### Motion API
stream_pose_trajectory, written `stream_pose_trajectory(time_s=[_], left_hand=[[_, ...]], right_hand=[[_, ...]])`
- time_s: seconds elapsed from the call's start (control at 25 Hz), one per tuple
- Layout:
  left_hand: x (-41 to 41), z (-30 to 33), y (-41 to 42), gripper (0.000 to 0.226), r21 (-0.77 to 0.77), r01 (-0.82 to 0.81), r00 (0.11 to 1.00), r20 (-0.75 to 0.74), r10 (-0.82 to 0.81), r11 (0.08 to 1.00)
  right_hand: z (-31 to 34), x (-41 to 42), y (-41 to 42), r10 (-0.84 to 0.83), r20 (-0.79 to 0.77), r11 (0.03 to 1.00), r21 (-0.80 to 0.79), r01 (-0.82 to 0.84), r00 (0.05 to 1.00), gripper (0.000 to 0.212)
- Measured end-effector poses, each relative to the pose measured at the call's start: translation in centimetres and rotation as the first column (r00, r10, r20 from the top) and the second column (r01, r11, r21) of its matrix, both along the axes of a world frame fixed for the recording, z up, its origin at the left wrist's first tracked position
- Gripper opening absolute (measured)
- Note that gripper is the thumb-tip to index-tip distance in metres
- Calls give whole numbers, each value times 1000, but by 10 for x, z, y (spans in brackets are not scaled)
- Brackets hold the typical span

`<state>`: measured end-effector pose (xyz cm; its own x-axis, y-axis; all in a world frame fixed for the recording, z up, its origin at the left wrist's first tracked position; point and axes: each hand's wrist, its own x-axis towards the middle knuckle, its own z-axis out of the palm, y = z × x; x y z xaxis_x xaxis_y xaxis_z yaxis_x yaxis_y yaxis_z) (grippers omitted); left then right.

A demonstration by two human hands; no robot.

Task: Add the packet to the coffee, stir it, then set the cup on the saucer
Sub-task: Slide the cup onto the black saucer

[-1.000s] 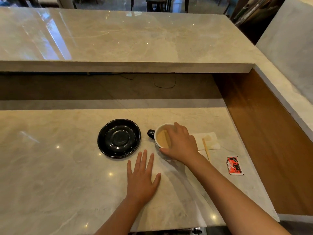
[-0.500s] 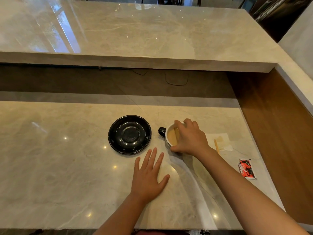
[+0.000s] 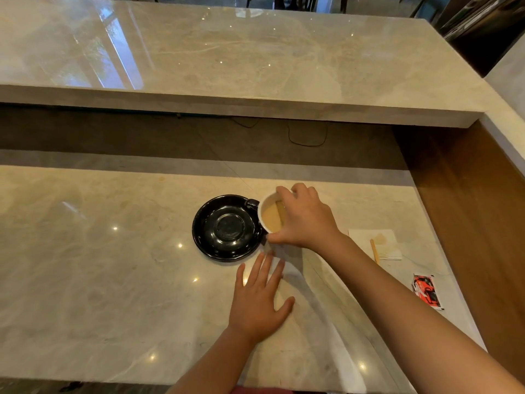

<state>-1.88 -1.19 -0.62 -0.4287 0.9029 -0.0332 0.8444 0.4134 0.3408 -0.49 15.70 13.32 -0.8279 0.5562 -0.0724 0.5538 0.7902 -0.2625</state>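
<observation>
The cup (image 3: pixel 271 216) has been carried to the saucer (image 3: pixel 227 227) rim, clamped in right hand (image 3: pixel 305 218) fingers. Left hand (image 3: pixel 258 300) lies splayed nearby; placement is judged imminent

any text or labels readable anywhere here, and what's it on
Small red, white and black packet on the beige marble counter: printed, but too small and blurred to read.
White-lined cup of milky coffee, glossy black saucer, white paper napkin, wooden stir stick: no text visible.
Nothing in this view can be read.
</observation>
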Motion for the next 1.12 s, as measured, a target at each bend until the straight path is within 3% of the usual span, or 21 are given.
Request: stream_pose_trajectory(time_s=[0.48,0.84,0.96,1.12], left_hand=[[-2,6,1,70,47,19,1000,-2,-19,999],[-3,9,2,70,14,-3,996,89,2,1000],[-2,8,1,71,-15,4,996,90,-3,1000],[-2,8,2,72,-39,7,996,85,-3,999]], right_hand=[[-15,-76,-37,209,7,978,-9,-208,978,89],[-25,-84,-39,231,32,973,-2,-231,972,88],[-27,-84,-40,225,43,974,-3,-225,973,95],[-24,-78,-29,278,74,956,-117,-269,958,110]])
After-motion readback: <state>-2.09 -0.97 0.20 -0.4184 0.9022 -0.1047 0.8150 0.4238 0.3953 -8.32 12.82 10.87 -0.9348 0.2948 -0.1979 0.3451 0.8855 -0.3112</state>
